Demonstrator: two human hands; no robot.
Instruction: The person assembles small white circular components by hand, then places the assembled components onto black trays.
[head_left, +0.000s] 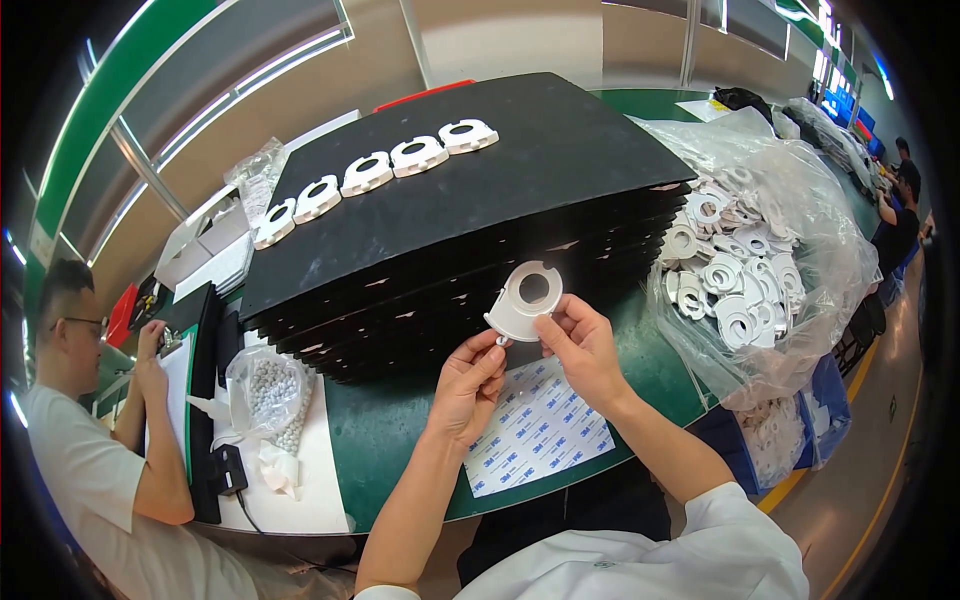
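Observation:
My right hand [588, 352] grips a white plastic ring-shaped part [513, 316] by its right edge, thumb on its face. The part has a large round hole and a notch at its top. My left hand [467, 388] pinches a small white round piece [502, 341] at the part's lower left edge; whether the piece is attached cannot be made out. Beneath my hands lies a white sheet with blue print [540, 425]. Ahead stands a stack of black boards [520, 200], with several similar white parts [367, 173] in a row on top.
At right, a clear plastic bag [835, 250] holds a heap of ring parts [730, 290]. A bag of small white pieces [270, 390] lies at left on the green table [385, 455]. A seated co-worker [90, 430] writes at far left. Blue bins [825, 410] stand at lower right.

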